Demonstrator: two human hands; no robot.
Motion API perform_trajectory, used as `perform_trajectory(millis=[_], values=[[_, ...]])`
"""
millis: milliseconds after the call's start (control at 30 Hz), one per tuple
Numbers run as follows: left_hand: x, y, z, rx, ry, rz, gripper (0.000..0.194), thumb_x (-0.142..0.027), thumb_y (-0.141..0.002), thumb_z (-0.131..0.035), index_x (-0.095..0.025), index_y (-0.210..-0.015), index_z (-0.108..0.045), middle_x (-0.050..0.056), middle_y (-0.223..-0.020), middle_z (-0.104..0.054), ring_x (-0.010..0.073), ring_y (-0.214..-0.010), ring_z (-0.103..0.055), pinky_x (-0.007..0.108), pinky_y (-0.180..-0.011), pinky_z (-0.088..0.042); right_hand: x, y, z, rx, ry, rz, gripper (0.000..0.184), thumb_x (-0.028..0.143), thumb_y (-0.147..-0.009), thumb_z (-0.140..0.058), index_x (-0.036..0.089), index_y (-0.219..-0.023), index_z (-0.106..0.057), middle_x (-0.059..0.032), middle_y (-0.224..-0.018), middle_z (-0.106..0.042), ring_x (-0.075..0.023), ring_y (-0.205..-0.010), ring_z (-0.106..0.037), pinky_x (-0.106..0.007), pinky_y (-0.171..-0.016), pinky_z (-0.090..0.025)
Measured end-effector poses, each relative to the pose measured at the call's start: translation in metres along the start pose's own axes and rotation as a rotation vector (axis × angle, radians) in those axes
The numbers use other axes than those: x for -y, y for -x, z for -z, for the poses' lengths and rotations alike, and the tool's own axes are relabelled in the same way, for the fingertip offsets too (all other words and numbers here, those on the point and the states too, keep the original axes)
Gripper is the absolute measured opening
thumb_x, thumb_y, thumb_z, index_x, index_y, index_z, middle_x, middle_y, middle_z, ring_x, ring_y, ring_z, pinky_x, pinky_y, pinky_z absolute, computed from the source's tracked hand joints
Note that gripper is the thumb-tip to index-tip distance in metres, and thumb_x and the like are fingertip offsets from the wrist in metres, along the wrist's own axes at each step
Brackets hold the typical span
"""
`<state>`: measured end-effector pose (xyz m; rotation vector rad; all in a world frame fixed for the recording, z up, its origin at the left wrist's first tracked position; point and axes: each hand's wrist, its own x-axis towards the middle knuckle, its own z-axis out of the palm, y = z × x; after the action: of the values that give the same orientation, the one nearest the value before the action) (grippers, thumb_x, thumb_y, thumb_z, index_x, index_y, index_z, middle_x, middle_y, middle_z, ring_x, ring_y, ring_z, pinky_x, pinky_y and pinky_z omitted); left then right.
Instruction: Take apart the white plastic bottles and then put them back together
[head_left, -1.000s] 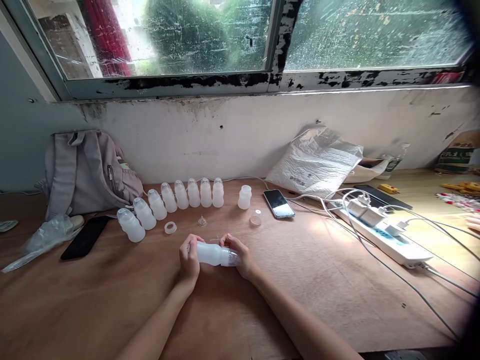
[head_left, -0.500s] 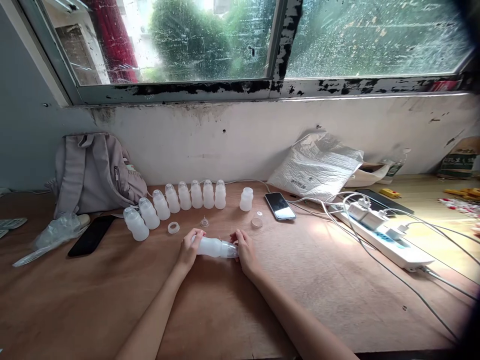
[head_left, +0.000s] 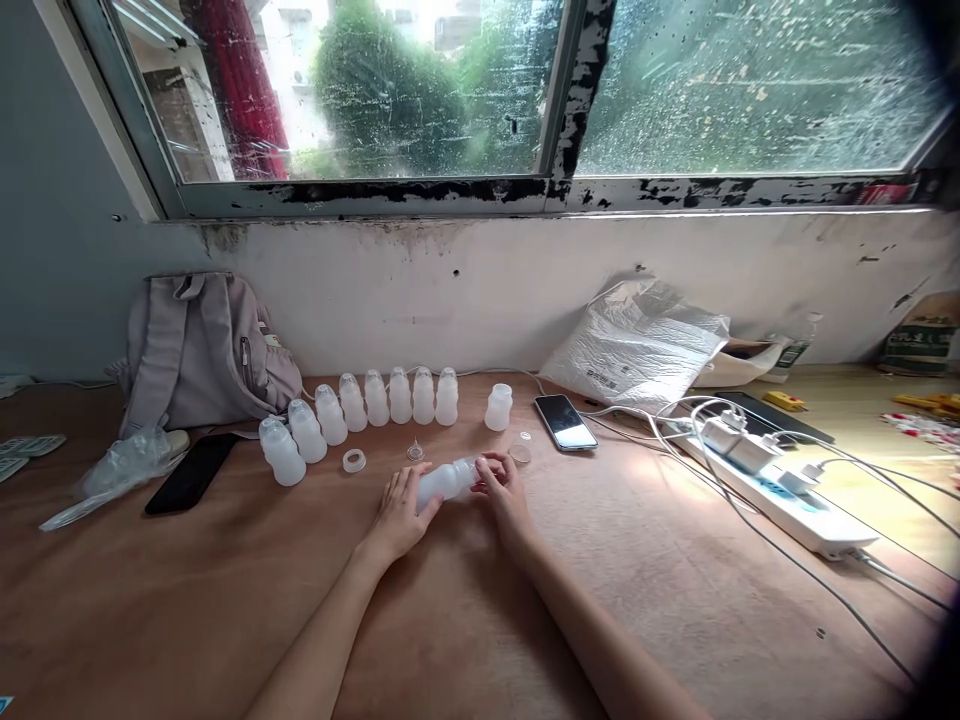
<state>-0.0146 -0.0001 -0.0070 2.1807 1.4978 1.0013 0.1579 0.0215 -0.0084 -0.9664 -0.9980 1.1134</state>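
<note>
A translucent white baby bottle (head_left: 445, 482) lies tilted on its side between my hands, its capped end up to the right. My left hand (head_left: 401, 512) is wrapped round the bottle's base. With closed fingers, my right hand (head_left: 504, 492) grips the clear cap end. Just beyond them are a white ring (head_left: 354, 461), a clear nipple (head_left: 415, 452) and a clear round cap (head_left: 520, 450). Farther back, several capped bottles (head_left: 352, 403) stand in a curved row. One bottle without a cap (head_left: 498, 407) stands apart to their right.
A grey backpack (head_left: 202, 350), a plastic bag (head_left: 127, 465) and a black phone (head_left: 191, 474) are at left. To the right lie another phone (head_left: 566, 422), a silver bag (head_left: 637, 340) and a power strip (head_left: 795, 505) with trailing cables.
The bottle has tipped so its capped end points up and right. My left hand has turned further round its base, and the whole view has shifted slightly.
</note>
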Motion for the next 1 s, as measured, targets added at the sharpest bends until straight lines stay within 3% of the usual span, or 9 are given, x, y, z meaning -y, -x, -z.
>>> perform_trajectory(millis=[167,367,533,700,867,1000], values=[[-0.001,0.000,-0.002,0.043,-0.013,-0.007,0.045,-0.036,-0.081,-0.040,-0.026,-0.124,-0.030,0.006,-0.119,-0.043,0.0206,-0.111,-0.038,0.039,-0.094,-0.028,0.002,-0.003,0.002,-0.037,0.080,0.014,0.033,0.040,-0.067,-0.060,0.019,-0.092,-0.052,-0.0040,-0.086,-0.060,-0.0153,-0.077,-0.056,-0.027,-0.063,-0.047],[0.001,0.000,-0.011,0.032,-0.082,-0.010,0.052,-0.037,-0.083,-0.036,-0.026,-0.130,-0.018,0.008,-0.129,-0.032,0.0204,-0.120,-0.029,0.040,-0.097,-0.025,0.003,-0.005,0.002,-0.012,0.107,0.038,0.034,0.042,-0.071,-0.055,0.022,-0.097,-0.049,-0.0022,-0.082,-0.058,-0.0153,-0.071,-0.056,-0.027,-0.057,-0.048],[0.003,0.001,-0.022,0.035,-0.183,-0.016,0.053,-0.034,-0.086,-0.031,-0.025,-0.133,-0.008,0.009,-0.136,-0.025,0.0205,-0.123,-0.026,0.045,-0.100,-0.017,0.008,-0.003,0.000,-0.022,0.209,0.143,0.033,0.041,-0.075,-0.051,0.023,-0.102,-0.046,-0.0033,-0.087,-0.055,-0.0152,-0.074,-0.055,-0.027,-0.058,-0.049],[0.005,-0.001,-0.021,0.053,-0.203,-0.005,0.053,-0.038,-0.086,-0.028,-0.024,-0.133,-0.007,0.010,-0.138,-0.023,0.0202,-0.127,-0.019,0.049,-0.101,-0.011,0.012,0.000,-0.004,-0.054,0.371,0.281,0.035,0.040,-0.075,-0.051,0.022,-0.105,-0.046,-0.0053,-0.091,-0.056,-0.0156,-0.074,-0.056,-0.031,-0.065,-0.049],[0.006,-0.003,-0.015,0.069,-0.130,0.037,0.057,-0.044,-0.084,-0.028,-0.022,-0.133,-0.009,0.011,-0.136,-0.029,0.0213,-0.125,-0.024,0.047,-0.099,-0.017,0.028,-0.014,0.000,0.068,0.576,0.406,0.034,0.039,-0.076,-0.052,0.022,-0.105,-0.048,-0.0050,-0.088,-0.057,-0.0173,-0.080,-0.055,-0.031,-0.069,-0.047],[0.009,-0.005,-0.014,-0.047,-0.128,0.044,0.052,-0.040,-0.084,-0.032,-0.020,-0.130,-0.020,0.011,-0.131,-0.037,0.0201,-0.121,-0.032,0.042,-0.098,-0.024,0.055,-0.040,0.004,0.184,0.876,0.516,0.029,0.038,-0.076,-0.052,0.021,-0.100,-0.052,-0.0056,-0.090,-0.060,-0.0195,-0.083,-0.054,-0.033,-0.072,-0.043]])
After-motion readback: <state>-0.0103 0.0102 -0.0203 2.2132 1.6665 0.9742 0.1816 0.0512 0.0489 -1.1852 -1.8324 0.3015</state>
